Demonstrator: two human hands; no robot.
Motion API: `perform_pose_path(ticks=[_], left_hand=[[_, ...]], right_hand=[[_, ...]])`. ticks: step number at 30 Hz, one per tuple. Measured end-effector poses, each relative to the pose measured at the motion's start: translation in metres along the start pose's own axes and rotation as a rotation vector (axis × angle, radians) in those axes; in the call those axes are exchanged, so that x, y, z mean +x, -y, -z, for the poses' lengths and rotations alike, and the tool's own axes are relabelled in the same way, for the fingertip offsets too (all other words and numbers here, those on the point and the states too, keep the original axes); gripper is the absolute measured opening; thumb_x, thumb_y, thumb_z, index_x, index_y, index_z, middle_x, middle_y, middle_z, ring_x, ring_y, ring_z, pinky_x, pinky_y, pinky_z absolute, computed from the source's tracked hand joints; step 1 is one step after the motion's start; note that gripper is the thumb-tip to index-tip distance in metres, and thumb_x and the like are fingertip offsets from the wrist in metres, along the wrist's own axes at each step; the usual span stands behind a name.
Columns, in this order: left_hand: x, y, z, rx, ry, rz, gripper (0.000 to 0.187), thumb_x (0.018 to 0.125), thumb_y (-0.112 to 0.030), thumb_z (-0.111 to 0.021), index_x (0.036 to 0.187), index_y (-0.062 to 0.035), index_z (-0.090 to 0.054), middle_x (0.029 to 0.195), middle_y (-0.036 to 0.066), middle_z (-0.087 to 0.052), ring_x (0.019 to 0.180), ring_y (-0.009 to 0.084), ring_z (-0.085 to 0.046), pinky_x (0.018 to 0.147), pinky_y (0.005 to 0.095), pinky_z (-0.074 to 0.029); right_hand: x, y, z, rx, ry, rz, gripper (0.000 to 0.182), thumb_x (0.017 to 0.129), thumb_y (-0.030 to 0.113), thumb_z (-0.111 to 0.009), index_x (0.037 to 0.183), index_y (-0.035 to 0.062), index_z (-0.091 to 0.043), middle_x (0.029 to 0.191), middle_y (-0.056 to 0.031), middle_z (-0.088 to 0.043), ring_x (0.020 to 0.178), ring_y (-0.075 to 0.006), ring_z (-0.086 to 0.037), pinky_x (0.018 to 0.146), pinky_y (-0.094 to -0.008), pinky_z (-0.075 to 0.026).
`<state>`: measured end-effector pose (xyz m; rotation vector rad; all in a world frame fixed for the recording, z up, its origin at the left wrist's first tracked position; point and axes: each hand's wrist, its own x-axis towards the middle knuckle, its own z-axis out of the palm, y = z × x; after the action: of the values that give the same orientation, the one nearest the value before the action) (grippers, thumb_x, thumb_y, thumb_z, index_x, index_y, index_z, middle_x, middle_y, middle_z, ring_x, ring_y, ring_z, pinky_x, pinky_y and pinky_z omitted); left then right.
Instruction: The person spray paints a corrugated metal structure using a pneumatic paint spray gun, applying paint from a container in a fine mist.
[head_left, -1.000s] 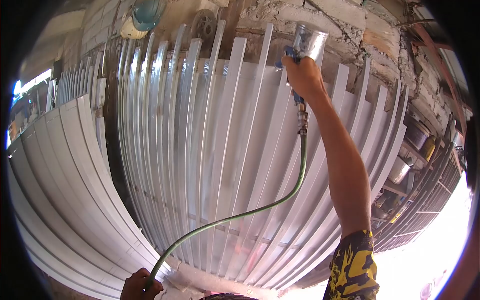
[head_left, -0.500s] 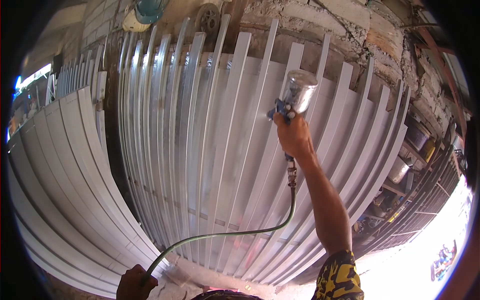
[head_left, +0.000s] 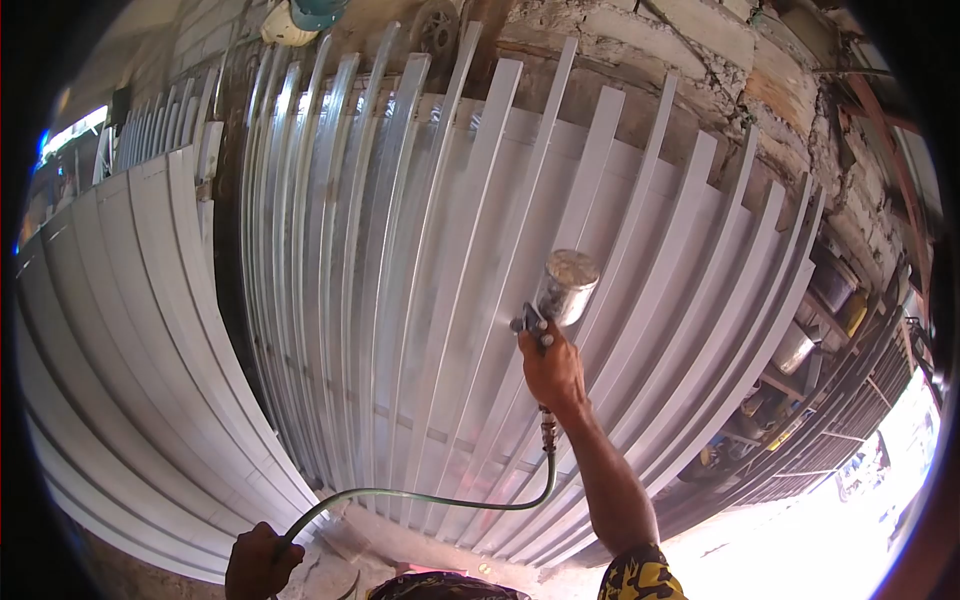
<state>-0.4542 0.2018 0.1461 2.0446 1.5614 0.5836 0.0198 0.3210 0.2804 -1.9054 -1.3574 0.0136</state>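
My right hand (head_left: 553,372) is wrapped round the grip of a spray gun (head_left: 532,322), held in front of upright metal strips. On top of the gun sits a silver paint cup (head_left: 567,288), tilted a little to the right. A faint mist shows at the nozzle, on the gun's left side. From the base of the grip a green air hose (head_left: 430,497) curves down and left to my left hand (head_left: 262,563), whose fingers are closed round it near the bottom edge. The metal strips (head_left: 490,170) lean against the wall, whitish-grey on the right and shinier on the left.
Another row of grey panels (head_left: 110,300) stands at the left. Behind is a rough block wall (head_left: 690,40) with a hard hat (head_left: 290,25) at the top. Shelves with cans (head_left: 793,347) and dark metal bars (head_left: 850,400) line the right side.
My right hand has brought the spray gun down and somewhat left across the strips. The hose's bend has dropped with it. My left hand has stayed closed on the hose, and the view has shifted slightly.
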Motion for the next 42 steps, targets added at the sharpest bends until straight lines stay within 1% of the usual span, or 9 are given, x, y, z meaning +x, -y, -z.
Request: perform_pose_path(ticks=[2, 5, 11, 14, 23, 29, 32, 35, 42], left_hand=[[-0.004, 0.005, -0.004, -0.082, -0.025, 0.098, 0.022, 0.081, -0.036, -0.073, 0.077, -0.0148, -0.076, 0.074, 0.014, -0.058, 0.064, 0.036, -0.062, 0.062, 0.0458, -0.05], [-0.003, 0.034, -0.015, 0.117, 0.004, 0.002, 0.027, 0.081, -0.036, -0.075, 0.078, -0.009, -0.073, 0.069, 0.015, -0.058, 0.063, 0.0359, -0.064, 0.061, 0.045, -0.051], [-0.013, 0.061, -0.038, 0.01, -0.043, 0.119, 0.039, 0.078, -0.03, -0.079, 0.071, 0.0016, -0.057, 0.064, 0.015, -0.067, 0.059, 0.0356, -0.068, 0.056, 0.0418, -0.053], [-0.016, 0.071, -0.049, -0.017, -0.11, 0.082, 0.041, 0.078, -0.031, -0.079, 0.072, 0.0013, -0.055, 0.065, 0.014, -0.07, 0.058, 0.0351, -0.069, 0.056, 0.0407, -0.054], [-0.011, 0.086, -0.055, 0.037, 0.011, 0.135, 0.042, 0.079, -0.035, -0.079, 0.076, 0.0021, -0.058, 0.069, 0.015, -0.072, 0.065, 0.0323, -0.072, 0.063, 0.0386, -0.056], [-0.008, 0.057, -0.042, -0.035, 0.035, 0.321, 0.045, 0.078, -0.042, -0.077, 0.078, 0.0017, -0.067, 0.072, 0.018, -0.071, 0.072, 0.0348, -0.072, 0.071, 0.0428, -0.057], [-0.006, 0.069, -0.05, 0.104, 0.065, 0.32, 0.041, 0.078, -0.045, -0.075, 0.075, -0.0037, -0.072, 0.073, 0.016, -0.071, 0.072, 0.0352, -0.071, 0.074, 0.044, -0.057], [-0.005, 0.076, -0.055, 0.053, 0.043, 0.285, 0.039, 0.078, -0.048, -0.074, 0.074, -0.0086, -0.075, 0.075, 0.015, -0.071, 0.073, 0.0352, -0.071, 0.075, 0.0443, -0.057], [0.008, 0.029, -0.05, -0.059, 0.01, 0.129, 0.041, 0.077, -0.041, -0.079, 0.075, -0.0013, -0.067, 0.07, 0.016, -0.067, 0.068, 0.0356, -0.069, 0.065, 0.0428, -0.055]], right_hand=[[-0.013, -0.004, -0.01, -0.005, 0.02, -0.016, 0.045, 0.096, 0.04, -0.057, 0.124, 0.0041, -0.059, 0.091, -0.0275, -0.07, 0.094, -0.0476, -0.067, 0.085, -0.0545, -0.05], [-0.032, -0.014, -0.029, -0.027, 0.042, -0.032, 0.046, 0.096, 0.04, -0.057, 0.124, 0.0039, -0.057, 0.091, -0.0271, -0.071, 0.094, -0.0478, -0.067, 0.085, -0.0547, -0.05], [-0.057, -0.032, -0.06, -0.039, 0.115, -0.106, 0.042, 0.095, 0.039, -0.059, 0.121, 0.0062, -0.062, 0.092, -0.0247, -0.071, 0.095, -0.0455, -0.067, 0.082, -0.0522, -0.052], [-0.066, -0.035, -0.066, -0.058, 0.122, -0.106, 0.042, 0.094, 0.038, -0.059, 0.121, 0.0061, -0.061, 0.089, -0.0255, -0.07, 0.092, -0.0465, -0.067, 0.08, -0.0535, -0.052], [-0.056, -0.022, -0.066, -0.103, 0.091, -0.058, 0.046, 0.095, 0.038, -0.058, 0.126, 0.0045, -0.058, 0.088, -0.027, -0.07, 0.09, -0.0481, -0.067, 0.081, -0.0559, -0.051], [-0.035, -0.004, -0.05, -0.074, 0.004, -0.002, 0.046, 0.096, 0.038, -0.057, 0.126, 0.0036, -0.057, 0.092, -0.0261, -0.071, 0.092, -0.0464, -0.068, 0.084, -0.0542, -0.051], [-0.029, 0.009, -0.036, -0.047, -0.04, -0.003, 0.045, 0.096, 0.038, -0.057, 0.125, 0.0036, -0.058, 0.093, -0.0257, -0.071, 0.093, -0.0454, -0.068, 0.085, -0.0533, -0.051], [-0.014, 0.018, -0.023, -0.027, -0.105, 0.044, 0.046, 0.097, 0.038, -0.056, 0.126, 0.0025, -0.057, 0.092, -0.0257, -0.071, 0.093, -0.0451, -0.068, 0.084, -0.0522, -0.051], [0.036, 0.058, 0.036, -0.027, -0.255, 0.212, 0.049, 0.097, 0.037, -0.056, 0.126, -0.0026, -0.058, 0.091, -0.0273, -0.071, 0.093, -0.046, -0.068, 0.084, -0.0509, -0.052]])
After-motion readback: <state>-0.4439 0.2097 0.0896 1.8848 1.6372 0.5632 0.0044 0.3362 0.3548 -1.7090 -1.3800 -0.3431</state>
